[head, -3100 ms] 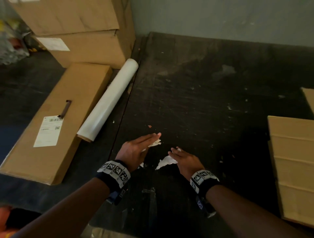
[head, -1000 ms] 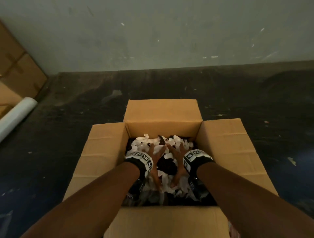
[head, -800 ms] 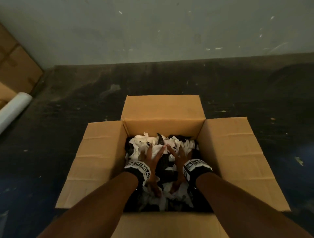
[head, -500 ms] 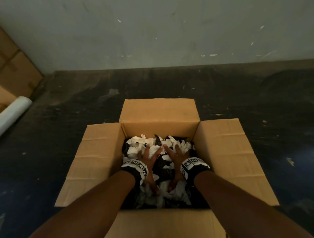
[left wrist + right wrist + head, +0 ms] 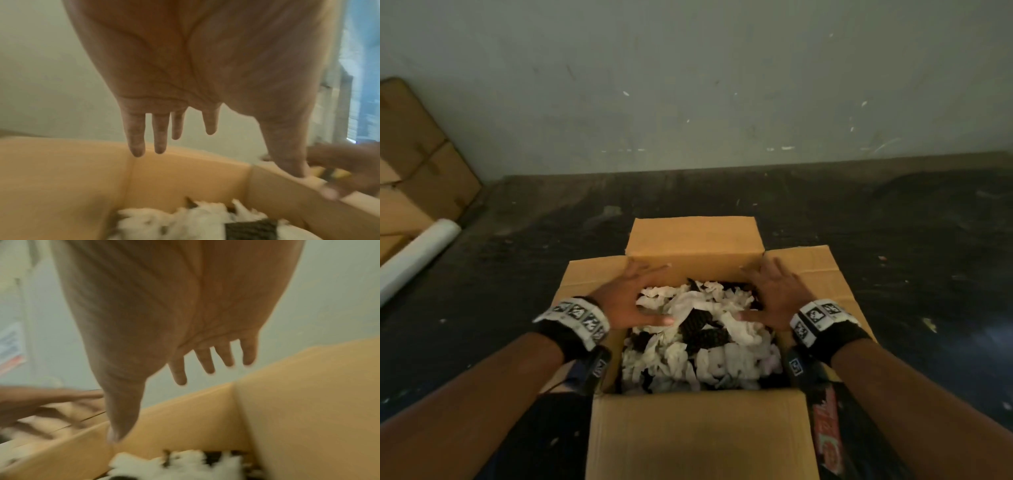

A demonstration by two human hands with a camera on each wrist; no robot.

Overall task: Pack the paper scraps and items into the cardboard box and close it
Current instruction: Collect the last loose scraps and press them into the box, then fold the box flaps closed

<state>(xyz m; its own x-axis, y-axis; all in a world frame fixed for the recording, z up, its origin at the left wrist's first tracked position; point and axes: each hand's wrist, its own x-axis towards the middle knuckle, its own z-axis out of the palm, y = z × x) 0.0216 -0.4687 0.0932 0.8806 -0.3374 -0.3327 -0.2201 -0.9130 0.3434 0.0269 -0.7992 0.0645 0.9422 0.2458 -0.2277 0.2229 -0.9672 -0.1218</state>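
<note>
The cardboard box stands open in front of me with all its flaps folded outward. White paper scraps mixed with black items fill it. My left hand hovers over the far left corner with fingers spread and straight, holding nothing. My right hand mirrors it over the far right corner. In the left wrist view the left hand hangs above the box wall and the scraps. In the right wrist view the right hand is above the box wall. Whether fingertips touch cardboard is unclear.
The box sits on a dark scuffed surface before a pale wall. A white roll and stacked cardboard boxes lie at the far left. A black package with red print lies beside the box under my right forearm.
Three seconds ago both hands gathered scraps on the dark surface. Over the last second they pressed on the scraps in the box, then lifted and moved apart toward its far corners.
</note>
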